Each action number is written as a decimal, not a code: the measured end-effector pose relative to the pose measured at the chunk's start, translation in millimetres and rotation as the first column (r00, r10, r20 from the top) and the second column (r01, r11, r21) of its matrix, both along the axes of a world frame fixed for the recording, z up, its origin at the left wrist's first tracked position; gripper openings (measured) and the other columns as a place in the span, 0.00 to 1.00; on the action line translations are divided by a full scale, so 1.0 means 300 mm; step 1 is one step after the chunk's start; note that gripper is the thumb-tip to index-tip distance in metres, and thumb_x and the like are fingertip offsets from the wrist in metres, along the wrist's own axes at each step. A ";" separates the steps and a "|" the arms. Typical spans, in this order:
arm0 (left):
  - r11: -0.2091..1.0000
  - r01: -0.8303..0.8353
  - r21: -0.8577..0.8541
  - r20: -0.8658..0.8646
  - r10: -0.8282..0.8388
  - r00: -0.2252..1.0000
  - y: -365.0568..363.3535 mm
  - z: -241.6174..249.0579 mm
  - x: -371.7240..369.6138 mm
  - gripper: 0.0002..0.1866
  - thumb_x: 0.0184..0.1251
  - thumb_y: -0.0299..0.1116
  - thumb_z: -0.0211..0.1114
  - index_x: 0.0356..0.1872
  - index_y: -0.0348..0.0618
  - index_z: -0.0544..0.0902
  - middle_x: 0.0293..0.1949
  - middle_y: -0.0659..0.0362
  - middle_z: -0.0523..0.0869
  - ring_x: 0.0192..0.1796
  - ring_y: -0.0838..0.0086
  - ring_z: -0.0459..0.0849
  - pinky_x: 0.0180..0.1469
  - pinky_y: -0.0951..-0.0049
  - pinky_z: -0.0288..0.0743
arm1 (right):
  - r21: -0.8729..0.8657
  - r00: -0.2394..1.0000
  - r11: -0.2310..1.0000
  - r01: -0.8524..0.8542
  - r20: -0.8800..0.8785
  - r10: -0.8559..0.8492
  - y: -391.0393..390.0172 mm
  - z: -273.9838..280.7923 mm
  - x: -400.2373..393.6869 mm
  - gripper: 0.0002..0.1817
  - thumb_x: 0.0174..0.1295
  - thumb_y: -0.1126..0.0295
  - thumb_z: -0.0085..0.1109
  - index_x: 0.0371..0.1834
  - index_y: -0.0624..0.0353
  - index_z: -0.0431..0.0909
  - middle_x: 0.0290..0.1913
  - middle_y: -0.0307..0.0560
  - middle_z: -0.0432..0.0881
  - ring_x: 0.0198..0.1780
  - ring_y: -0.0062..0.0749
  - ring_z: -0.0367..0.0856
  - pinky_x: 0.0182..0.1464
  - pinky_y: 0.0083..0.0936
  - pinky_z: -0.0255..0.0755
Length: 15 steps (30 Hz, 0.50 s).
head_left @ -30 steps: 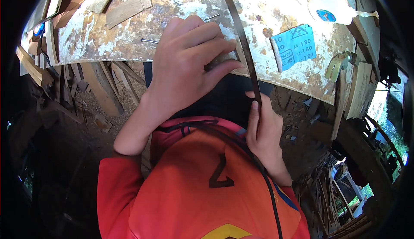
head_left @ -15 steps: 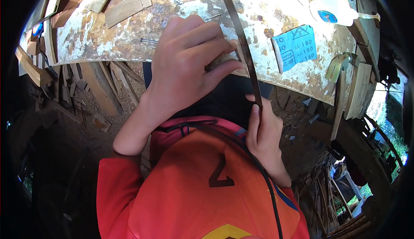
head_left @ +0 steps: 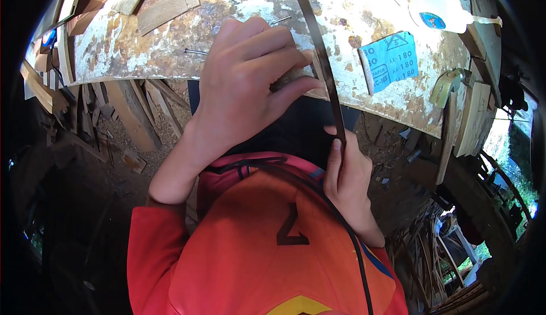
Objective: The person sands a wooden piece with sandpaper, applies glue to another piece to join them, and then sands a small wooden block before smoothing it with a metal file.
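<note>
A long, thin, dark flat strip runs from the top of the view down to my right hand. That hand is closed around its near end, the thumb lying along it. My left hand is over the bench's front edge, back of the hand up and fingers bent. Its thumb and index finger are apart, their tips right at the strip's left edge. Close by on the bench are two nails, one nail left of the hand and another nail beyond it. Blue sandpaper, folded and marked 180, lies right of the strip.
A white bottle with a blue label lies at the back right. Wood pieces rest at the back left, and more boards stand at the right end. Offcuts and shavings cover the ground below. A black cord crosses my shirt.
</note>
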<state>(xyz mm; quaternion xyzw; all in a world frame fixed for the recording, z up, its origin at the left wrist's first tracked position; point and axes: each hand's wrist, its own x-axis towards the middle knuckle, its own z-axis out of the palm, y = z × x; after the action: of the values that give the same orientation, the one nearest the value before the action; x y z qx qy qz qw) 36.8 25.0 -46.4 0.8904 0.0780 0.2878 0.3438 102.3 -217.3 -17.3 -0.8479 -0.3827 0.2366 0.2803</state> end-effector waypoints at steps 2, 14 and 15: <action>1.000 -0.001 0.008 0.007 0.001 1.000 -0.002 -0.008 -0.001 0.16 0.47 0.32 0.87 0.37 0.41 0.91 0.25 0.63 0.79 0.31 0.67 0.76 0.40 0.64 0.65 | 0.000 1.000 1.000 -0.004 0.007 0.004 0.008 -0.004 0.002 0.14 0.77 0.80 0.54 0.62 0.61 0.78 0.29 0.53 0.84 0.25 0.48 0.87 0.28 0.40 0.77; 1.000 -0.006 -0.015 0.002 0.006 1.000 -0.004 -0.005 -0.002 0.16 0.47 0.32 0.87 0.36 0.42 0.91 0.26 0.63 0.80 0.32 0.66 0.77 0.40 0.64 0.66 | -0.021 1.000 1.000 0.015 0.026 -0.015 0.012 -0.022 -0.003 0.14 0.77 0.79 0.54 0.62 0.60 0.79 0.26 0.53 0.82 0.26 0.51 0.87 0.29 0.42 0.77; 1.000 -0.005 -0.009 -0.003 0.005 1.000 -0.001 -0.003 -0.001 0.16 0.47 0.32 0.87 0.37 0.42 0.91 0.27 0.63 0.81 0.32 0.66 0.77 0.40 0.64 0.66 | -0.006 0.999 1.000 0.026 0.020 -0.026 0.004 -0.027 0.001 0.14 0.77 0.79 0.54 0.62 0.61 0.79 0.25 0.53 0.81 0.25 0.49 0.87 0.28 0.41 0.77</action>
<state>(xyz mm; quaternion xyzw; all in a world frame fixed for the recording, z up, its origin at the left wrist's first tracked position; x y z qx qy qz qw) 36.5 24.8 -47.2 0.8891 0.0820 0.2871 0.3469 102.6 -216.3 -25.5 -0.8560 -0.3738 0.2256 0.2766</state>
